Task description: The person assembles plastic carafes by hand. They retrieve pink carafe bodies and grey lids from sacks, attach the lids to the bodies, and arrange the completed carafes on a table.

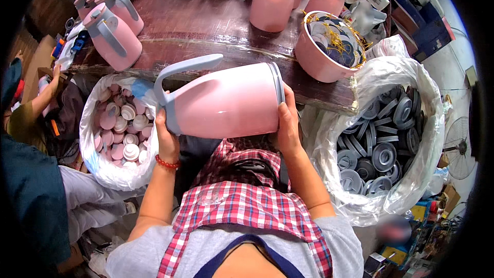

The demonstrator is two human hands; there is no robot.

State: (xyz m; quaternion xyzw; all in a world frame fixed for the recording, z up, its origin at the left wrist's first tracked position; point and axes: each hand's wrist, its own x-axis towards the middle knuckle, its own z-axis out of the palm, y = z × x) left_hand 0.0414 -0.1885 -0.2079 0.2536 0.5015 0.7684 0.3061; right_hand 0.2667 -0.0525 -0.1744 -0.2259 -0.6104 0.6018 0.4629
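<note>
Between the two hands, just in front of the wooden surface [206, 25], a pink jug [226, 104] lies on its side at chest height, grey handle up and to the left, its base end turned to the right. The left hand [165, 136] is closed around the grey collar end of the jug just below the handle, and the right hand [287, 126] is wrapped over the grey rim at the base end, so both grip the same jug. Left of the jug stands a plastic-lined bin of pink and white caps [121, 134]; right of it, a larger bag of grey round bases [383, 149]. Beyond the jug, a pink bowl of small parts [329, 46] sits at the surface's near edge, and finished-looking pink jugs with grey lids [116, 33] stand in rows farther back. Judging by those rows, many jugs appear done, while both bins remain well filled, so plenty seems left.
</note>
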